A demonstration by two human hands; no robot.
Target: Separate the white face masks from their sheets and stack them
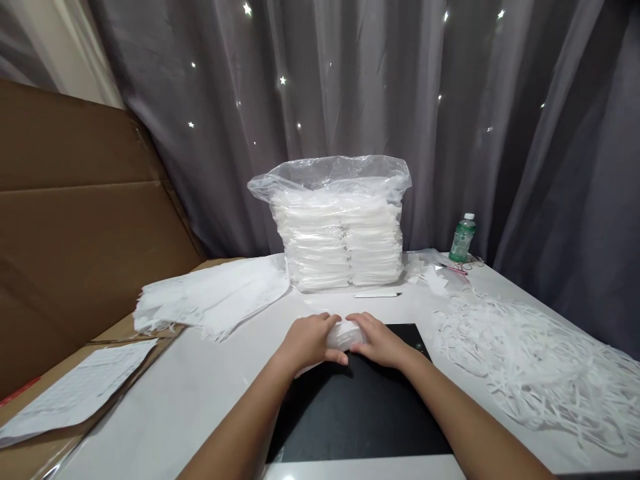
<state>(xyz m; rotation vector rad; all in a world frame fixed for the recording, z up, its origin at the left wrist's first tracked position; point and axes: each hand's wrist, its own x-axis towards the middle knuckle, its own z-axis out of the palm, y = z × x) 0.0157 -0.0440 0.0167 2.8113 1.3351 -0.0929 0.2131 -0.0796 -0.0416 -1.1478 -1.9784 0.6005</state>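
Observation:
A small white bundle (345,335), perhaps rolled or folded fabric, sits between my hands over the far part of a black board (357,413). My left hand (313,341) is curled around its left side, thumb toward me and fingers on top. From the right, my right hand (377,340) grips the bundle in the same way. Both palms hide the bundle's ends, so its exact kind cannot be made out. Behind the hands stands a clear plastic bag (330,170) with stacked white sheets in it.
White fabric pieces (215,293) lie at the left, near a printed paper (75,393) on cardboard. Tangled white straps (540,367) cover the right side. A green bottle (463,239), white scraps (433,277) and a thin blade-like tool (377,295) lie farther back.

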